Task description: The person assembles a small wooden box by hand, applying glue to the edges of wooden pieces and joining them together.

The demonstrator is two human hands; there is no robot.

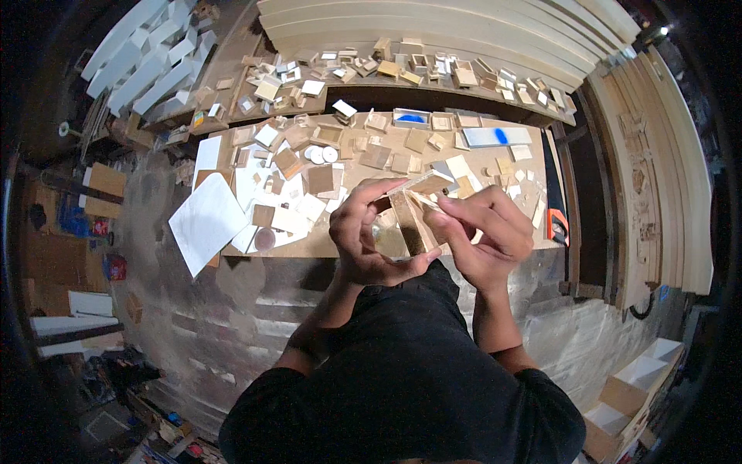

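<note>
Above the table's near edge, my left hand wraps its thumb and fingers around a small wooden box made of thin boards, held tilted with an open side facing me. My right hand is closed at the box's right side, thumb and forefinger pinching a thin pale wooden piece against it. Whether that piece is separate from the box or fixed to it, I cannot tell. My fingers hide part of the box's far side.
The brown worktable bears many small wooden blocks and little boxes. A white sheet overhangs its left edge; an orange-handled saw lies at the right. Behind stands a shelf with more small boxes. Long boards are stacked beyond.
</note>
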